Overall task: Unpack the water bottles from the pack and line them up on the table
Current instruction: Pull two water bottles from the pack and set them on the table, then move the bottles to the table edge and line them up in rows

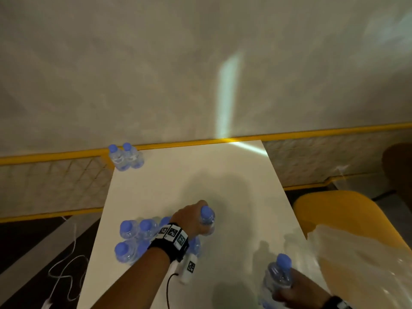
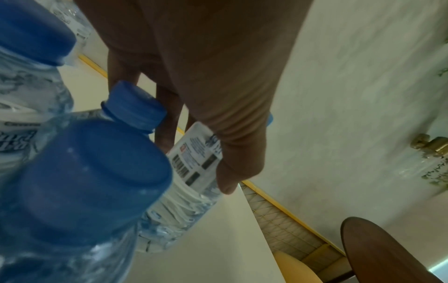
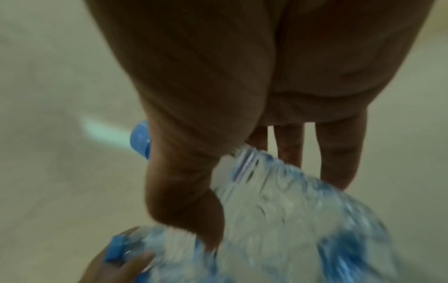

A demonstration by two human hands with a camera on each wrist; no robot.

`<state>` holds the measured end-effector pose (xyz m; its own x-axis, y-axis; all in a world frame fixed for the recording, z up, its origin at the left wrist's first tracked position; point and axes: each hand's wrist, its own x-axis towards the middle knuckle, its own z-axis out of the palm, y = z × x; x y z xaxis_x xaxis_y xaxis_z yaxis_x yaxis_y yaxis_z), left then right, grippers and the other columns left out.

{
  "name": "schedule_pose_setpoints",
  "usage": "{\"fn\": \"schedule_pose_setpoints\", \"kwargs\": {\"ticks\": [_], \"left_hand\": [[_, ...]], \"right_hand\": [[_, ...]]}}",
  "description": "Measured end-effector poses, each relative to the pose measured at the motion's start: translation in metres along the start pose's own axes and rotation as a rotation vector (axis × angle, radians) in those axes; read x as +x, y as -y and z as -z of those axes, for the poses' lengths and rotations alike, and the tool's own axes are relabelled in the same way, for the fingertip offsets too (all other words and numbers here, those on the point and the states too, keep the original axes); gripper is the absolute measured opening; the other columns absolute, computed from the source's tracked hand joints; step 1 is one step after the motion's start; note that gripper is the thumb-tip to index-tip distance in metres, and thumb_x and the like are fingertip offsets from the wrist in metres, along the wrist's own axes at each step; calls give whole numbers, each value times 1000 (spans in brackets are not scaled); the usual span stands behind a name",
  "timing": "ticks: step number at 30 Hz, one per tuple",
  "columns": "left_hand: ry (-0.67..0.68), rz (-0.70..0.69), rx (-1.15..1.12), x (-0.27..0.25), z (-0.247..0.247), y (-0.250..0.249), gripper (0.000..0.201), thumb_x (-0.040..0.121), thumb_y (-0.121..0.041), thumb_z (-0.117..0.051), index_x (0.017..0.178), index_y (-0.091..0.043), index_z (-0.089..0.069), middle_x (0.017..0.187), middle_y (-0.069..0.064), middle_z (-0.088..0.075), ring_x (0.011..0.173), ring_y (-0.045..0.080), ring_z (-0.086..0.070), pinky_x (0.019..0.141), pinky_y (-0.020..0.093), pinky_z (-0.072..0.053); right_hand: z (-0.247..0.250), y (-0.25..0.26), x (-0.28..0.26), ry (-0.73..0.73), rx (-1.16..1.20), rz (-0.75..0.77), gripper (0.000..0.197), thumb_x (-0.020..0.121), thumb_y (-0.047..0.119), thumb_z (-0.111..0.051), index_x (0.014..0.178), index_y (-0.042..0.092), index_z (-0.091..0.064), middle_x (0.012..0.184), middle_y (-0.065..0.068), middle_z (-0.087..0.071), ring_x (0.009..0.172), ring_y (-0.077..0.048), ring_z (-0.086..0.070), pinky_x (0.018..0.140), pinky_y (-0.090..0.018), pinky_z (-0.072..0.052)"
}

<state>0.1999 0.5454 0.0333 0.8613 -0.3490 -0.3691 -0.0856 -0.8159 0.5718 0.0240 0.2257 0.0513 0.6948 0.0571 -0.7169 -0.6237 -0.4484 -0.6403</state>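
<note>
The cluster of clear, ribbed plastic water bottles (image 1: 138, 237) with blue screw caps is standing upright at the near left of the white tabletop (image 1: 223, 179), close to its left edge. The left hand (image 1: 191, 219) is reaching past the cluster, its grip wrapping a labelled water bottle (image 1: 208, 221) just beside the group; in the left wrist view the fingers (image 2: 167, 118) and thumb are curling round the white barcode label. The right hand (image 1: 298, 293) is sitting at the near right of the tabletop, its grip closing round the crinkled body of another bottle (image 1: 278, 275), cap pointing up; the right wrist view is blurred, so it may be holding more than one, but I cannot tell. Two bottles (image 1: 126, 157) are standing upright side by side, touching, at the far left corner of the tabletop, right against its back edge.

The middle and far right of the smooth, matte tabletop are lying open, with a streak of light crossing the far right corner. Crumpled clear plastic wrap (image 1: 361, 264) is hanging over the right edge, above a rounded yellow chair (image 1: 338, 208). A yellow rail (image 1: 66, 156) is running along the wall behind, and white cables (image 1: 66, 275) are trailing on the dark floor to the left.
</note>
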Motion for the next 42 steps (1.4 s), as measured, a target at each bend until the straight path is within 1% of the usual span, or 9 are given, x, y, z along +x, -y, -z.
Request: {"fn": "schedule_pose_setpoints", "kwargs": {"ticks": [2, 5, 8, 11, 18, 26, 29, 33, 42], "left_hand": [[18, 2, 7, 5, -2, 3, 46, 70, -60, -71, 101, -40, -43, 92, -10, -66, 81, 24, -66, 75, 40, -56], [33, -7, 30, 9, -5, 7, 45, 71, -54, -75, 97, -43, -39, 94, -8, -63, 83, 26, -63, 74, 39, -52], [36, -18, 103, 10, -5, 6, 46, 71, -50, -76, 96, -43, -37, 95, -6, -62, 83, 29, -62, 76, 42, -54], [36, -18, 182, 10, -6, 3, 45, 72, -49, -74, 103, -37, -44, 101, -2, -65, 87, 30, -64, 79, 43, -55], [61, -37, 346, 10, -9, 1, 50, 75, -40, -80, 115, -29, -51, 100, 0, -69, 88, 31, -67, 81, 43, -58], [104, -14, 460, 13, -7, -4, 46, 81, -26, -73, 122, -23, -51, 105, 4, -70, 93, 33, -69, 84, 48, -58], [111, -30, 483, 13, -7, -6, 43, 81, -25, -72, 119, -21, -51, 103, 4, -69, 90, 33, -68, 81, 45, -58], [131, -54, 497, 11, -6, -7, 42, 79, -25, -73, 114, -20, -50, 98, 3, -67, 85, 31, -66, 78, 44, -59], [145, -46, 469, 12, -4, -5, 52, 78, -28, -75, 123, -24, -49, 104, 3, -67, 90, 31, -67, 79, 44, -58]], "right_hand": [[-29, 5, 16, 124, 52, 51, 76, 45, 40, -89, 111, 16, -60, 109, -12, -69, 95, -25, -69, 83, -40, -57], [-72, 34, 58, -96, 14, 286, 26, 78, 3, -77, 91, 5, -55, 93, -24, -64, 85, -39, -64, 77, -47, -52], [-94, 57, 83, -127, 42, 313, 37, 71, 22, -85, 99, 24, -61, 98, 2, -70, 92, -22, -66, 84, -37, -52], [-107, 71, 97, -173, -56, 302, 46, 65, 27, -85, 101, 36, -58, 97, 13, -70, 87, -3, -65, 74, -23, -49], [-120, 82, 115, -214, -293, 207, 51, 60, 33, -81, 105, 33, -58, 100, 8, -68, 88, -13, -65, 83, -33, -55], [-128, 103, 116, -201, -431, 235, 27, 72, 31, -75, 92, 31, -57, 92, 8, -66, 82, -12, -64, 73, -21, -49], [-131, 97, 117, -189, -443, 268, 32, 69, 38, -75, 97, 32, -60, 95, 10, -67, 85, -12, -64, 75, -19, -47], [-133, 99, 113, -161, -456, 284, 36, 72, 25, -78, 105, 19, -65, 102, 0, -69, 92, -18, -65, 83, -28, -51], [-130, 98, 117, -134, -488, 263, 49, 71, 28, -80, 115, 19, -61, 114, -1, -66, 101, -20, -63, 91, -32, -50]]}}
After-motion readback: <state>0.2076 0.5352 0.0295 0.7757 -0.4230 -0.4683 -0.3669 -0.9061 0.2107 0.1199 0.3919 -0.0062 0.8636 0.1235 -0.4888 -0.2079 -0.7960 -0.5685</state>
